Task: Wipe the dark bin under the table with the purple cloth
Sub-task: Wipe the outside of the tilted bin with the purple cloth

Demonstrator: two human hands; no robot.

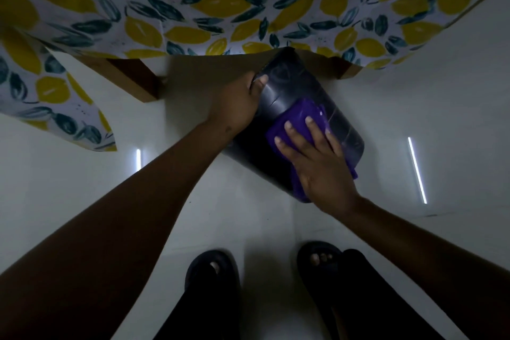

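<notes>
The dark bin (292, 85) lies tilted on the white floor, its far end under the table's edge. My left hand (237, 102) grips its left side, thumb curled over the top surface. The purple cloth (300, 113) lies folded on the bin's near side. My right hand (317, 157) presses flat on the cloth with fingers spread and straight. Part of the cloth hangs out below my palm.
A tablecloth with yellow lemons and dark leaves (193, 8) hangs over the table across the top. A brown table leg (138, 80) stands at left of the bin. My feet in dark sandals (215, 279) are on the white tiled floor (414, 119) below.
</notes>
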